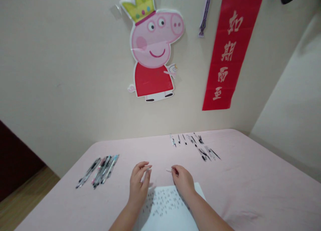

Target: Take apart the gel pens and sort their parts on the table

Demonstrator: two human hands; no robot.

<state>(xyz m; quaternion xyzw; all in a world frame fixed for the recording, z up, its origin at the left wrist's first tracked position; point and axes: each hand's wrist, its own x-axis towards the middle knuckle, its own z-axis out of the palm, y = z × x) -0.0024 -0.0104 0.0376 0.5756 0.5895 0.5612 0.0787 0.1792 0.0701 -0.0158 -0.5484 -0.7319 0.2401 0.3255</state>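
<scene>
My left hand (138, 182) is over the far left edge of a sheet of paper (169, 221) covered with rows of small dark marks. Its thumb and fingers close on a small pale piece (148, 169), too small to name for sure. Across a short gap, my right hand (183, 181) pinches a thin whitish pen part (169, 170) whose end points left. That wrist rests over the paper's right side. The rest of what each hand holds is hidden by the fingers.
Several pens (105, 169) lie bunched on the left of the pink-covered table (75, 211). Taken-apart pen pieces (204, 154) and more small parts (185, 139) lie at the back right. Behind stands a wall with a pig cutout (154, 80) and a red banner (220, 94).
</scene>
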